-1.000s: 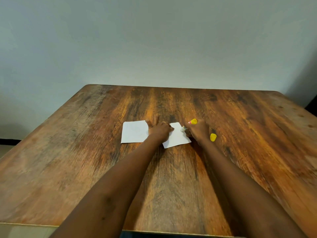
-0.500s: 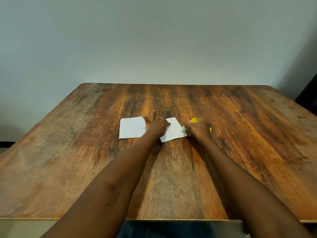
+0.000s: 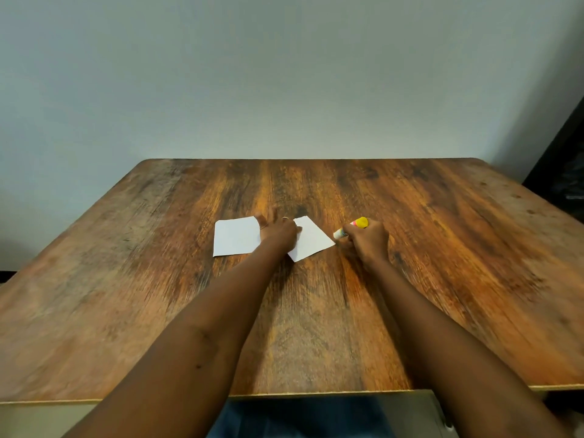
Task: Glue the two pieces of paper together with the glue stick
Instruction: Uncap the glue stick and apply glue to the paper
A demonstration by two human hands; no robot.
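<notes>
Two white paper pieces lie on the wooden table (image 3: 316,327). The left paper (image 3: 235,237) lies flat and free. On the right paper (image 3: 311,240), which is turned at an angle, rests my left hand (image 3: 278,233), fingers spread and pressing down on its left part. My right hand (image 3: 368,238) grips a glue stick (image 3: 350,227) with a yellow end, its white tip pointing at the right paper's right corner, just off the edge. The yellow cap is hidden.
A plain wall stands behind the table's far edge. A dark object (image 3: 565,172) sits at the far right beyond the table. The near edge of the table is close to my body.
The glue stick tip has slid right, from on the right paper to just off its right corner. My left hand stays on the paper. The yellow cap is hidden behind my right hand.
</notes>
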